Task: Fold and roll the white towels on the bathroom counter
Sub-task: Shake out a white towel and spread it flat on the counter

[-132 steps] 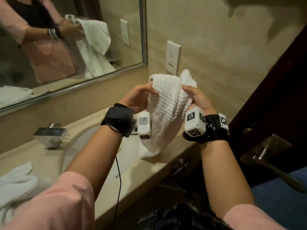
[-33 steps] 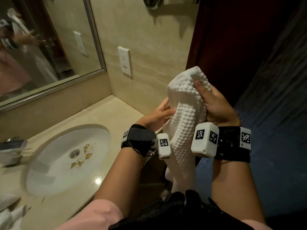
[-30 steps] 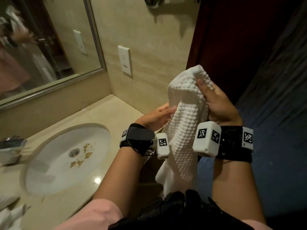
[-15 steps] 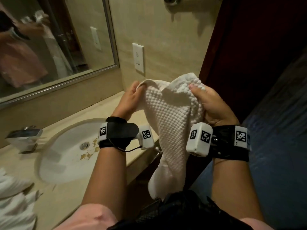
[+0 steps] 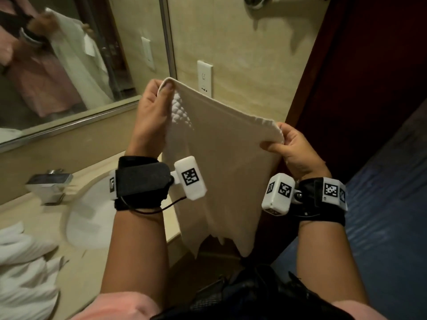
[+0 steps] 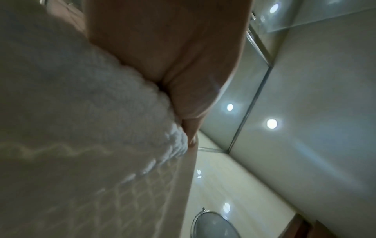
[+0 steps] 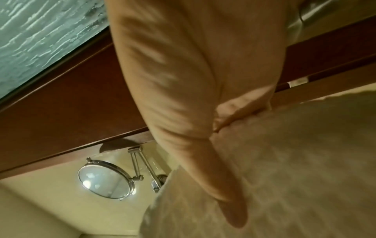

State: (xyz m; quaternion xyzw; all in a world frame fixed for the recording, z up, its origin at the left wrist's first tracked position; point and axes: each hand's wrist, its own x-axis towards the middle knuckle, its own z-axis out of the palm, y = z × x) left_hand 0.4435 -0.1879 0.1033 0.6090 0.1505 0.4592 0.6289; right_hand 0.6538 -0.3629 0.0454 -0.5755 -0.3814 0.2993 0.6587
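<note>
While half a second ago bunched: white waffle-weave towel (image 5: 221, 162) now hangs spread beside the counter (image 5: 92, 271).
Left hand (image 5: 152, 112): pinches upper corner.
Right hand (image 5: 291, 148): pinches other corner.
Meaning: ready for folding.

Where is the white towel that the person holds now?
In the head view the white towel hangs spread in mid-frame, pinched at its top corners by the left hand and right hand, off the counter edge.
</note>
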